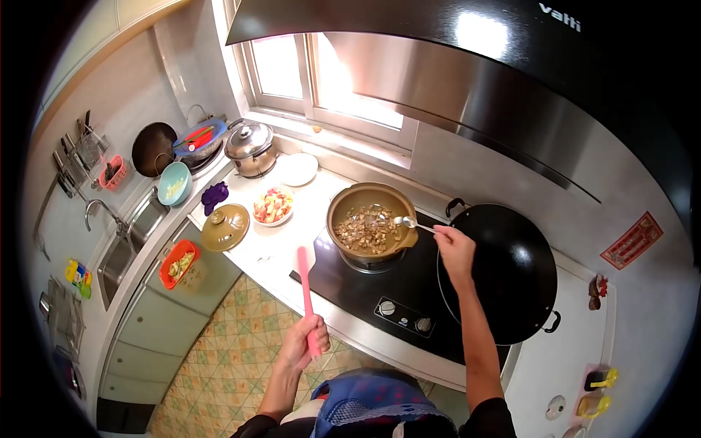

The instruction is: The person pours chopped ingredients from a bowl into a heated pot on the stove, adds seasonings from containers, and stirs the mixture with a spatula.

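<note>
Extending from the right fingers (pixel 442 233), a spoon (pixel 409 222) reaches over the pot (pixel 365 194).

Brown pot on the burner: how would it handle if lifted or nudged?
Probably heavy for its size: the pot looks thick-walled, perhaps ceramic, and holds chopped food. Likely stiff but apt to chip if knocked, given that ceramic-like look. A sideways nudge might rock or slide it, since it sits raised on the burner.

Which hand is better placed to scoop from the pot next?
Probably the right hand: its spoon reaches over the pot, while the left hand holds a pink utensil outside it.
</note>
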Demonstrator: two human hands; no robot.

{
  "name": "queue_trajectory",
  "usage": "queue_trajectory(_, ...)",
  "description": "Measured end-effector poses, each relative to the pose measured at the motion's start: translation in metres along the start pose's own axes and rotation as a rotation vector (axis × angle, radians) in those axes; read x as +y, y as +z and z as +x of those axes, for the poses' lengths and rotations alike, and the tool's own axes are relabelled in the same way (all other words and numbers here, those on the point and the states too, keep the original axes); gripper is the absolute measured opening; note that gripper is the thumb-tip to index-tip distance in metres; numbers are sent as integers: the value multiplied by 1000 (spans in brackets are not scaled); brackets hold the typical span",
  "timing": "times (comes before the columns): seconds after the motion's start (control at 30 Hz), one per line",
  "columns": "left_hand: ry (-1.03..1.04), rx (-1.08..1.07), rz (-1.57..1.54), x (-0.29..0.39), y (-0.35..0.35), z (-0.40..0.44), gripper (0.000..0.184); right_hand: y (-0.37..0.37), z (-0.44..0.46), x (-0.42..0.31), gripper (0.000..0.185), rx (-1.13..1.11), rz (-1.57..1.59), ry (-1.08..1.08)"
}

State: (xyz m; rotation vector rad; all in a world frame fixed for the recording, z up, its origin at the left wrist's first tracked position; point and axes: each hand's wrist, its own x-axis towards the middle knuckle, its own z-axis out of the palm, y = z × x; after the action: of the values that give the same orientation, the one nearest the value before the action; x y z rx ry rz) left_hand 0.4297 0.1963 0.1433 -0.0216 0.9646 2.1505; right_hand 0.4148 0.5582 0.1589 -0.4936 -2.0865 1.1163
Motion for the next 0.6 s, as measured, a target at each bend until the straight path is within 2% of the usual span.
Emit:
queue_trajectory(0.07, -34, 6, -21, 4, 1, 3, 21, 15, 3, 4, 15, -9, -95, -56)
queue_trajectory(0.13, -41, -1, -29, 6, 3, 11, 21, 8, -3, -8, 15, 60, 108, 12)
queue_trajectory(0.27, -74, 29, 19, 3, 2, 28, 17, -70, -38, -21, 15, 99, 255, 245)
queue_trajectory(0.33, -73, 83, 47, -5, -3, 44, 14, -130, -77, -31, 17, 240, 334, 314)
queue_trajectory(0.4, -82, -100, -71, -11, -2, 60, 11, -202, -122, -25, 19, 408, 396, 346)
queue_trajectory(0.43, -58, -163, 2, -16, -2, 76, 12, -237, -143, -20, 20, 491, 433, 353)
queue_trajectory(0.5, -51, -209, -3, -25, 13, 88, 14, -311, -207, -11, 20, 753, 270, 313)
queue_trajectory(0.6, -33, -131, -22, -47, 47, 94, 15, -422, -313, 2, 20, 1089, -105, 286)
